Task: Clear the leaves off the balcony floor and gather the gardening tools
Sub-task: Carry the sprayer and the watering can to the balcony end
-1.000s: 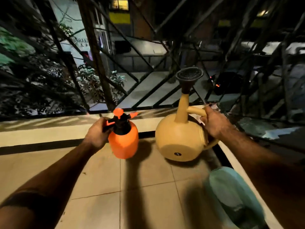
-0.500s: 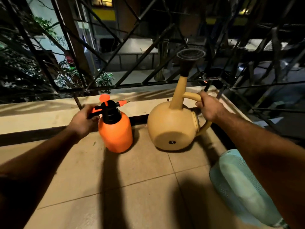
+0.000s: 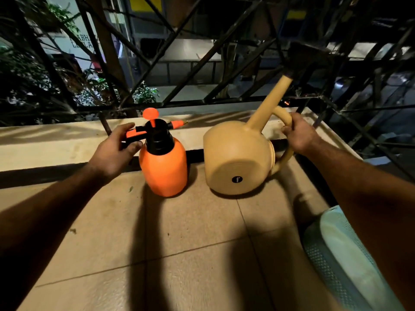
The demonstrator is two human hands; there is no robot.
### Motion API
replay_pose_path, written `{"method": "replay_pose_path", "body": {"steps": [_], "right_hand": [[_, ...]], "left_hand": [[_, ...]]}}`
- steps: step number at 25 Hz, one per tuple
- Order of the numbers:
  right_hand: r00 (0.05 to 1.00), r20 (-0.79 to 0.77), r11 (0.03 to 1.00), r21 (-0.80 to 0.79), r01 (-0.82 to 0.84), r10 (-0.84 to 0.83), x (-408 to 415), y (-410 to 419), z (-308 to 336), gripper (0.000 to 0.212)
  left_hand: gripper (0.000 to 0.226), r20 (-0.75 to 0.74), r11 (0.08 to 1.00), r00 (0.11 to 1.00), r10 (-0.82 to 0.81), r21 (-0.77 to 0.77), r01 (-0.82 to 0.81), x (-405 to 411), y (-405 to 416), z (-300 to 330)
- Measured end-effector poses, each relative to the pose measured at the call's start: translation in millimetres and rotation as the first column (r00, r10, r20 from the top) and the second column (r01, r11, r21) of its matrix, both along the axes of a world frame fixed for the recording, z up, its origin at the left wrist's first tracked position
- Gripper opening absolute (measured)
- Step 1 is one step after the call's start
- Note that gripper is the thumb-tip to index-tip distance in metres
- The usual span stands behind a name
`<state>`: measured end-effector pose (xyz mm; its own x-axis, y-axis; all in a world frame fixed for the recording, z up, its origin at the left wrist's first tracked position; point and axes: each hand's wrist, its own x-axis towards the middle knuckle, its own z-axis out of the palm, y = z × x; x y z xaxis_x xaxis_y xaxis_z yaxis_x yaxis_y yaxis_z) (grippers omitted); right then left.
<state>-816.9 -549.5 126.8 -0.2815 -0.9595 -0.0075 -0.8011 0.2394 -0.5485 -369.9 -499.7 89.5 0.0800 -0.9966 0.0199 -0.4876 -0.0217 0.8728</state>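
Note:
An orange spray bottle [image 3: 164, 169] with a black pump head stands on the tiled balcony floor near the ledge. My left hand [image 3: 112, 153] wraps its trigger handle from the left. To its right a tan watering can [image 3: 235, 158] is tipped toward me, its base with a black sticker showing and its spout angled up and to the right. My right hand [image 3: 301, 135] grips the can's curved handle. A small leaf scrap [image 3: 130, 189] lies on the tile just left of the bottle, and another bit [image 3: 73, 230] lies further left.
A pale mint mesh basket [image 3: 336, 254] sits at the lower right under my right forearm. A cream ledge [image 3: 56, 144] runs along the floor's far side below a dark metal railing [image 3: 179, 102]. Plants and buildings lie beyond in the dark.
Both hands have brought the spray bottle and the watering can down to the floor by the ledge. The can has tipped further toward me, its spout swinging right.

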Motion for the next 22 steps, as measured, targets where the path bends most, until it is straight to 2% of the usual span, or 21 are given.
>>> {"method": "replay_pose_path", "body": {"steps": [5,10,13,15,18,22], "right_hand": [[1.0,0.024,0.999,-0.053,0.014,-0.012,-1.4,-10.7,-11.8,0.03],[0.994,-0.109,0.996,-0.091,-0.022,0.012,-11.3,-15.4,-5.7,0.034],[0.962,-0.264,0.988,-0.118,-0.095,0.061,-15.6,-16.6,13.2,0.042],[0.902,-0.41,0.984,-0.05,-0.174,0.138,-10.9,-22.0,32.7,0.048],[0.761,-0.584,0.957,0.108,-0.271,0.281,8.6,-22.5,55.5,0.06],[0.621,-0.708,0.941,0.232,-0.245,0.336,42.9,-10.8,43.5,0.065]], "left_hand": [[0.033,0.044,0.997,0.997,0.059,-0.046,-0.057,-9.1,3.4,-10.3],[0.03,-0.005,0.997,0.999,0.037,-0.066,-0.037,-9.0,9.5,-11.2],[0.034,-0.021,0.996,0.999,0.048,-0.08,-0.05,-10.8,11.8,-11.5],[0.035,-0.024,0.994,0.998,0.05,-0.091,-0.052,-11.1,11.9,-13.2],[0.033,-0.049,0.992,0.997,0.065,-0.109,-0.07,-11.4,14.7,-13.9],[0.037,-0.069,0.992,0.994,0.086,-0.088,-0.091,-9.0,15.2,-11.6]]}}
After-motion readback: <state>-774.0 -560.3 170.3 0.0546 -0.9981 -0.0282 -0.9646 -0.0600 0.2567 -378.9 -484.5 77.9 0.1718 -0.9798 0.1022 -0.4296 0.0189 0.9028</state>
